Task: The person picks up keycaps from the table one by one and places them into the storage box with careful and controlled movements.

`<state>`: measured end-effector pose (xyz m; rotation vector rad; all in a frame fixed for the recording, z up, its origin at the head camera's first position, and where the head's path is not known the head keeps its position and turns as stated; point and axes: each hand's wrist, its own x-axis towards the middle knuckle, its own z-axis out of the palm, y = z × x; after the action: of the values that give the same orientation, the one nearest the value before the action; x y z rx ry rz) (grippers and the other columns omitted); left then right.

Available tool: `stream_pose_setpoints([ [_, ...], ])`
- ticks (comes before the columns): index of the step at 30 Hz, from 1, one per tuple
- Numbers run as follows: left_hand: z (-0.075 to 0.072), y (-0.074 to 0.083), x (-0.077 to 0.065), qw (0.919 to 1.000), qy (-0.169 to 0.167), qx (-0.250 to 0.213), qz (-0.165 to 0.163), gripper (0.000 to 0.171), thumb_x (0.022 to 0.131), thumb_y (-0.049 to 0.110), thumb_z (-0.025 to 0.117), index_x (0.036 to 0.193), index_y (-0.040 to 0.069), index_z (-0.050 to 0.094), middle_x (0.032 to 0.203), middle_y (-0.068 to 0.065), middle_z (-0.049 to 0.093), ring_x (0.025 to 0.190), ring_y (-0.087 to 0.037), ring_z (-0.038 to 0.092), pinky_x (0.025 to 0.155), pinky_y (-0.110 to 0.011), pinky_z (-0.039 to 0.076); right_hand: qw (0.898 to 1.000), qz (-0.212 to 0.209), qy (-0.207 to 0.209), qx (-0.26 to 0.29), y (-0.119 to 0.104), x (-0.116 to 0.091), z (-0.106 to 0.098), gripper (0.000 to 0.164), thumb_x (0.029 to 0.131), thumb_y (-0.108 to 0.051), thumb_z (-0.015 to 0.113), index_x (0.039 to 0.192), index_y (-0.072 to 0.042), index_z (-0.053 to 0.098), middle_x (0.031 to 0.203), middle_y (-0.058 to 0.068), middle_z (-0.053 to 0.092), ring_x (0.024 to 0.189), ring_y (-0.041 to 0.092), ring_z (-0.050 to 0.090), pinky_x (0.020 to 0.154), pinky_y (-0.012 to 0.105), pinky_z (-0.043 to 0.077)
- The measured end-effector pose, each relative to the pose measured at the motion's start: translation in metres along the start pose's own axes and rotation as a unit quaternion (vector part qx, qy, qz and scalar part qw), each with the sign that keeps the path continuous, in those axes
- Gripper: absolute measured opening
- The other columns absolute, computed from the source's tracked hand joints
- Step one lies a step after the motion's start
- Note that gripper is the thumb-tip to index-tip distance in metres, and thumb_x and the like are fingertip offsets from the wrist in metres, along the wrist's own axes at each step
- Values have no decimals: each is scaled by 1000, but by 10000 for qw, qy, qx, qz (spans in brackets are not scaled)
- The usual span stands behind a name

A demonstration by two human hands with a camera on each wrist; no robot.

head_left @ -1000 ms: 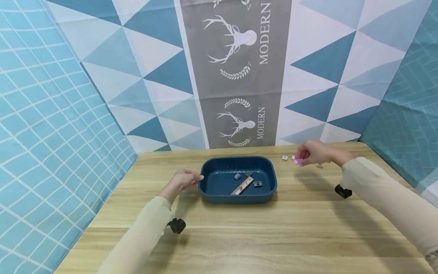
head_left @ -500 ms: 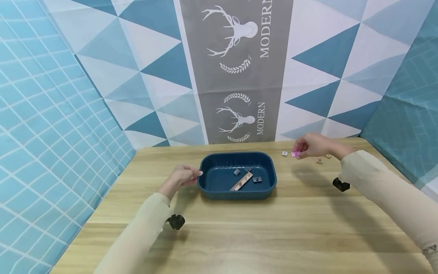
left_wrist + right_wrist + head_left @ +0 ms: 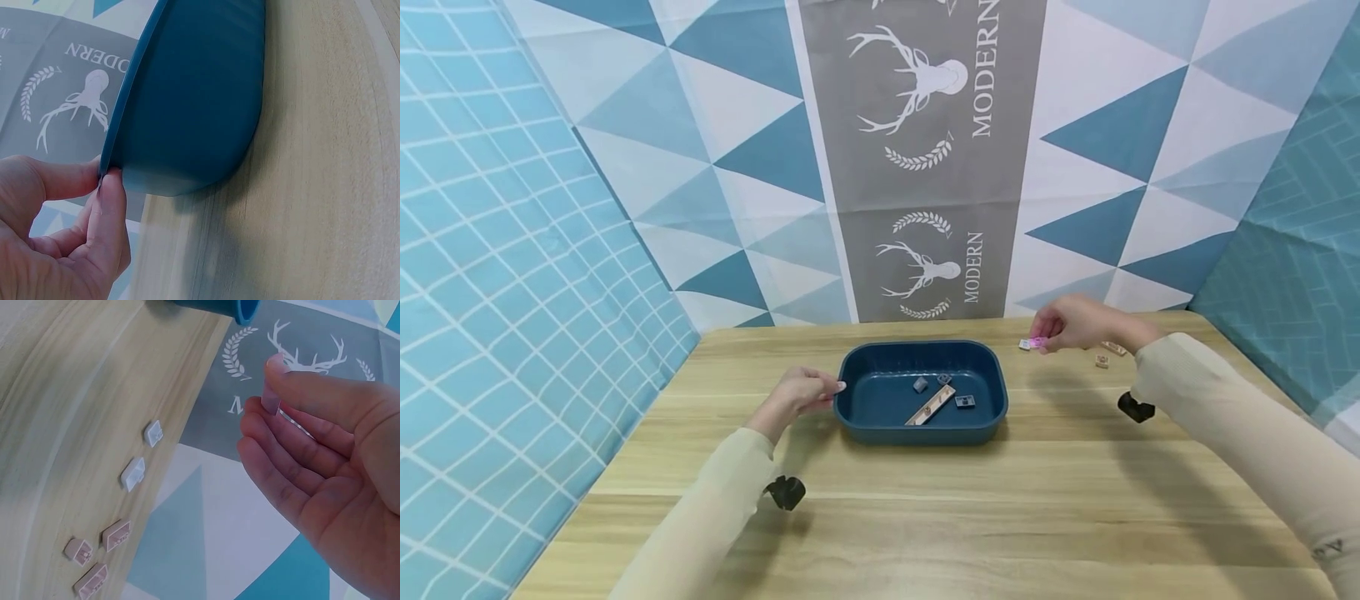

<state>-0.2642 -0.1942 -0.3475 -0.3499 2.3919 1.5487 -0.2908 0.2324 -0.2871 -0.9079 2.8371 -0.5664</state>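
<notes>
My left hand (image 3: 800, 392) pinches the left rim of a dark blue basin (image 3: 921, 436) between thumb and fingers; the left wrist view shows that grip close up. Inside the basin lie a long beige keycap (image 3: 931, 406) and several small grey keycaps (image 3: 966, 402). To the right of the basin, my right hand (image 3: 1072, 322) holds a pink keycap (image 3: 270, 400) between thumb and fingertips, raised above the table in the right wrist view. Below it on the wood are two white keycaps (image 3: 132, 474) and several pale brown keycaps (image 3: 116, 535), hollow sides showing.
The basin stands on a wood-grain table (image 3: 925, 525), towards its back edge. Patterned cloth (image 3: 925, 183) hangs right behind the table, with a blue tiled sheet (image 3: 512, 250) on the left and a teal one (image 3: 1292, 250) on the right.
My right hand has shifted a little left with the pink keycap, towards the basin. The left hand keeps its grip on the rim, and the basin stays put.
</notes>
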Motion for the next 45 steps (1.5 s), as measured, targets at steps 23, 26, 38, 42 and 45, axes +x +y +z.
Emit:
stream_pose_setpoints([
  [23, -1, 1, -1, 10000, 11, -6, -17, 32, 88, 9, 67, 117, -6, 62, 106, -9, 60, 84, -11, 59, 77, -22, 60, 9995, -11, -305, 95, -23, 13, -1, 10, 83, -6, 72, 92, -5, 70, 82, 4, 69, 73, 11, 61, 66, 21, 54],
  [26, -1, 1, -1, 10000, 22, -22, -21, 33, 88, 10, 67, 117, -6, 62, 106, -9, 60, 84, -11, 59, 77, -22, 60, 9994, -139, -320, 38, -25, 16, -1, 10, 83, -7, 73, 92, -5, 70, 82, 4, 70, 72, 10, 61, 66, 20, 54],
  [38, 0, 2, -3, 10000, 2, 17, -38, 33, 89, 10, 67, 118, -6, 62, 111, -11, 62, 87, -12, 60, 84, -25, 60, 9989, -152, -441, -67, -34, 21, -2, 9, 83, -8, 74, 91, -6, 70, 82, 3, 71, 73, 9, 62, 70, 24, 57],
  [42, 0, 2, -2, 10000, 13, -2, -64, 33, 89, 10, 67, 118, -5, 63, 111, -10, 62, 87, -11, 60, 85, -25, 60, 9986, -143, -517, 33, -34, 23, -2, 8, 83, -9, 74, 89, -6, 70, 82, 3, 70, 73, 9, 62, 69, 24, 56],
  [45, 0, 2, -1, 10000, 21, -4, -76, 33, 89, 10, 67, 118, -5, 63, 109, -9, 62, 86, -11, 60, 85, -26, 60, 9983, -163, -551, 98, -35, 25, -2, 8, 83, -10, 74, 89, -6, 70, 82, 4, 71, 72, 9, 62, 69, 24, 56],
])
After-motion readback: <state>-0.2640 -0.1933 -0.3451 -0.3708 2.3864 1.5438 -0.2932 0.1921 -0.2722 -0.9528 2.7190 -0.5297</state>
